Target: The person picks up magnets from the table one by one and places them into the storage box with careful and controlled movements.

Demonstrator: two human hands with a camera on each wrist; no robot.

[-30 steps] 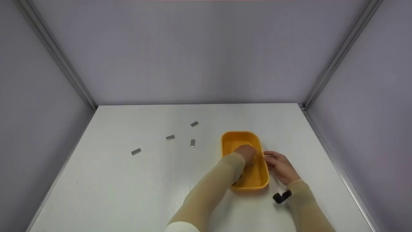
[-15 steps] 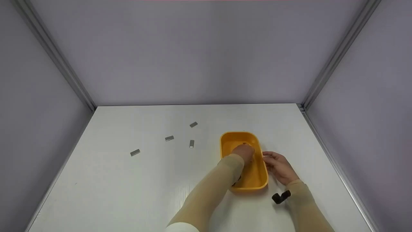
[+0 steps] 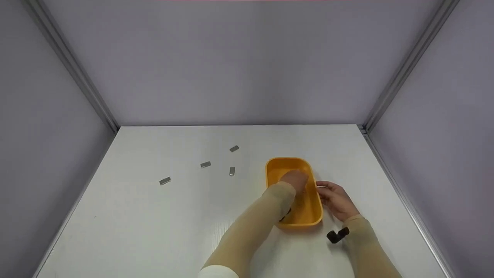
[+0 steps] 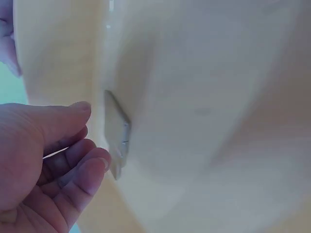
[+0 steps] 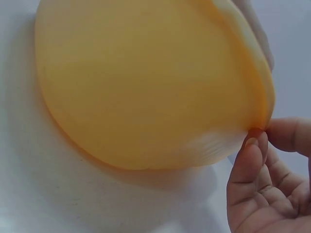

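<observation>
A small flat grey metal plate (image 4: 116,138) lies inside the oblong orange plastic tub (image 3: 310,216), leaning against the tub's inner wall where it curves into the floor; no other contents can be made out. Your left hand (image 3: 295,180) reaches down into the tub, and the left wrist view shows its fingertips (image 4: 92,167) loosely curled just beside the plate, the thumb tip close to the plate's upper edge; whether they touch it cannot be told, and the fingers close on nothing.

Your right hand (image 3: 336,200) is at the tub's right side, pinching the rim between thumb and forefinger (image 5: 250,155), as the right wrist view shows. The tub stands on the white table (image 3: 154,231), right of centre.

Four more small grey metal plates lie scattered on the table, well apart from the tub on its left: one (image 3: 232,171) nearest to it, one (image 3: 234,148) farther back, one (image 3: 205,165) to the left of these, and one (image 3: 165,180) farthest left. A black wrist-mounted camera (image 3: 337,235) sits on your right forearm, over the beige sleeve (image 3: 362,247).
</observation>
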